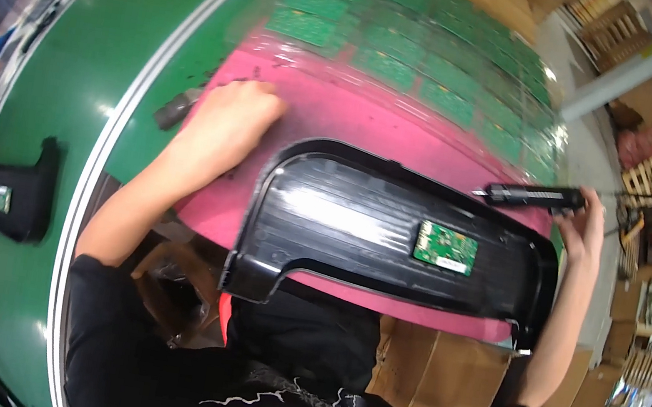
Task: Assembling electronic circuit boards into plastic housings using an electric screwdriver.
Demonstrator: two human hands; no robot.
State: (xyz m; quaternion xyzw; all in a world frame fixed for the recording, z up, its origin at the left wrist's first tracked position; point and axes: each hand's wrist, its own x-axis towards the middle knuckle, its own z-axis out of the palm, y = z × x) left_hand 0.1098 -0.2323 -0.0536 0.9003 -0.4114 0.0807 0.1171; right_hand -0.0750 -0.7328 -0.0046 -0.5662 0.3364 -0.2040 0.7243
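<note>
A black electric screwdriver (531,196) is in my right hand (585,230), its bit pointing left over the far edge of a black plastic housing (339,231). The shallow, curved housing lies with its hollow side up, and a small green circuit board (446,248) sits inside, right of its middle. My left hand (240,111) is closed, knuckles up, beyond the housing's left end. Its fingertips are hidden, so what they hold, if anything, does not show. Several tiny dark pieces, perhaps screws (256,73), lie on the pink mat (320,102) beside it.
Clear plastic trays of green circuit boards (416,49) cover the far side. On the green conveyor belt (62,105) at the left lies another black housing (16,191) with a board. A dark cylindrical object (176,109) is near my left wrist. Cardboard (435,376) stands below the mat.
</note>
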